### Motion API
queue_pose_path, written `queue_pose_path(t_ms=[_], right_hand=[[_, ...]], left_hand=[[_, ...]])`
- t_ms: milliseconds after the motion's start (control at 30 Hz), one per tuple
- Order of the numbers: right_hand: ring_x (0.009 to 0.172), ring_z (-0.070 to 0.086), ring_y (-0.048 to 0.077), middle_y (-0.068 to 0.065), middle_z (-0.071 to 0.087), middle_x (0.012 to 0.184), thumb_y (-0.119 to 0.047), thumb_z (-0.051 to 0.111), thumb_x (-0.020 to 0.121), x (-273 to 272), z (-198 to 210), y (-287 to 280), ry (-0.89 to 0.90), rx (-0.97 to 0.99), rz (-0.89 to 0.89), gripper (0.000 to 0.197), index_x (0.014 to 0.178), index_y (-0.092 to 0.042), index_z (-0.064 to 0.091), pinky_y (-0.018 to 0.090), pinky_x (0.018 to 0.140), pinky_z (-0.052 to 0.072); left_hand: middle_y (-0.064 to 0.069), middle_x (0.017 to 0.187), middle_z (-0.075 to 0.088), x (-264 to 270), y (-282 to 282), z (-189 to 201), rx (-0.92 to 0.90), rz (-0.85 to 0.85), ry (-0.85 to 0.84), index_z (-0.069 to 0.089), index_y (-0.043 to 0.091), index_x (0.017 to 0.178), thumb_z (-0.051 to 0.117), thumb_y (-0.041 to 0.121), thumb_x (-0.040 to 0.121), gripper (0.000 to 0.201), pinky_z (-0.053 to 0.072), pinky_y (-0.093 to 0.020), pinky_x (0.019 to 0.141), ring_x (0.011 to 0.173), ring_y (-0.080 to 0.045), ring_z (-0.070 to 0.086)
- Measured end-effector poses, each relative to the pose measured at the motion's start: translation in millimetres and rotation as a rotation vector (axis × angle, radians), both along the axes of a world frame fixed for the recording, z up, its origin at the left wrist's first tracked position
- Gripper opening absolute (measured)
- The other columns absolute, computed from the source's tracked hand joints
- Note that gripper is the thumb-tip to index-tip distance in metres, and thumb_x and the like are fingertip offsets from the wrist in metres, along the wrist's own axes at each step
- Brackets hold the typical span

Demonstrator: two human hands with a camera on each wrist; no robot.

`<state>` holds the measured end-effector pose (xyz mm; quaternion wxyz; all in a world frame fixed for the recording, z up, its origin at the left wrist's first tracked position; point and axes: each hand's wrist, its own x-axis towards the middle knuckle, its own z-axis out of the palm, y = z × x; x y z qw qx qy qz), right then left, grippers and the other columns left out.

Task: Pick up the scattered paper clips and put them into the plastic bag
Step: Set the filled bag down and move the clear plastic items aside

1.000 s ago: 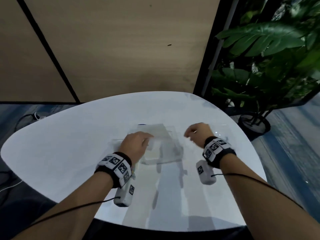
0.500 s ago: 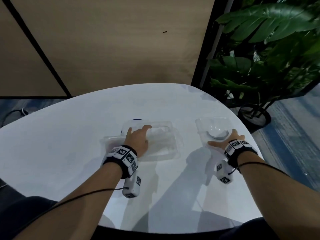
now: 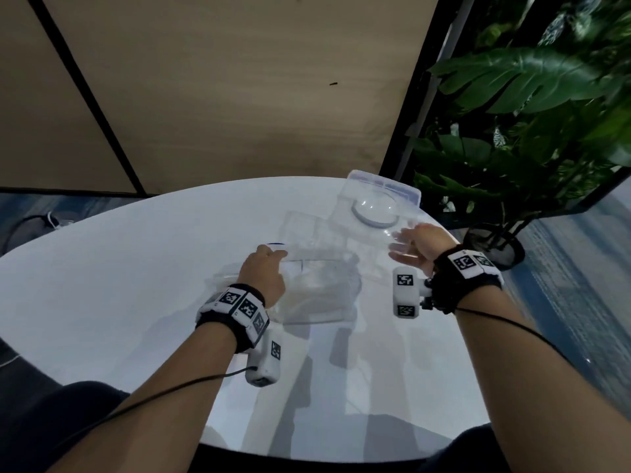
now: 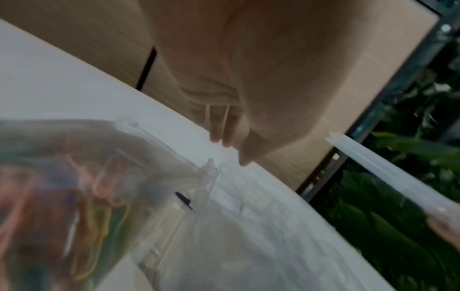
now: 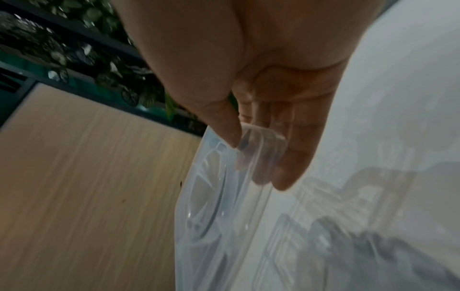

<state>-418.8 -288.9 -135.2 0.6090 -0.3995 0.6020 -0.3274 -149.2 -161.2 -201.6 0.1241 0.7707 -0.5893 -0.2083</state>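
white rounded table [image 3: 102, 285], spanning the whole foreground, wood-panelled wall behind, leafy potted plant [image 3: 532, 124] at far right. on the table's middle, a clear plastic box [image 3: 317, 302], open-topped, with the plastic bag [image 4: 62, 187] lying in or on it at the near left; which of the two, hard to tell through so much transparent plastic. inside the bag, a blurred tangle of coloured paper clips [image 4: 94, 196], pink, yellow, green; no loose clips made out anywhere on the tabletop.

clear lid [image 3: 375, 206], tilted up off the table at far right, pinched at its near edge by the right hand [image 3: 420, 247], thumb on one face and fingers [image 5: 286, 157] behind the rim. left hand [image 3: 264, 274] laid flat on the box and bag, fingers straight and close together, pressing down to steady them.

step in hand, probably: lid clear of the box, bag and clips coming into reach. next, likely: lid set aside at the right, well apart from the box, then the bag's mouth found and opened with a light pinch, since thin film slips and crumples.
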Motion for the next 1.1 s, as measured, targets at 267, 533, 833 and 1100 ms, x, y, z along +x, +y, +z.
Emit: queue_pose_path(t_ms=[267,533,833,1100], right_hand=[[0.065,0.063,0.024,0.012,0.064,0.081,0.000,0.046,0.095,60.4,-46.8,62.4,0.188,0.191,0.300,0.031,0.122,-0.014,0.049,0.040,0.063,0.058],[0.069,0.064,0.028,0.018,0.061,0.087,0.002,0.049,0.095,76.4,-54.5,64.4,0.205,0.185,0.167,0.034,0.127,-0.008,0.049,0.039,0.047,0.057],[0.109,0.063,0.024,0.007,0.060,0.127,-0.035,0.061,0.091,78.5,-74.7,56.3,0.997,-0.163,0.405,0.047,0.136,-0.027,0.053,0.033,0.095,0.051],[0.059,0.073,0.023,0.010,0.075,0.082,-0.023,0.078,0.078,59.9,-70.7,53.9,0.700,0.006,0.208,0.029,0.102,-0.021,0.063,0.035,0.065,0.062]], left_hand=[[-0.015,0.131,0.063,22.6,29.5,5.1,0.043,0.210,0.338,0.051,0.008,0.144,0.048,-0.009,0.092,0.055,0.045,-0.019,0.091,0.120,-0.028,0.061],[-0.010,0.120,0.070,15.3,35.8,-12.5,-0.012,0.272,0.385,0.057,0.005,0.138,0.062,0.020,0.096,0.045,0.047,-0.027,0.102,0.115,-0.026,0.064],[-0.005,0.102,0.074,13.6,23.8,-18.9,-0.020,0.434,0.495,0.063,0.011,0.129,0.079,0.026,0.082,0.051,0.054,-0.031,0.095,0.099,-0.022,0.070],[-0.003,0.097,0.074,6.8,15.6,-19.3,0.029,0.447,0.507,0.066,0.017,0.106,0.081,0.028,0.079,0.033,0.061,-0.035,0.086,0.086,-0.025,0.076]])
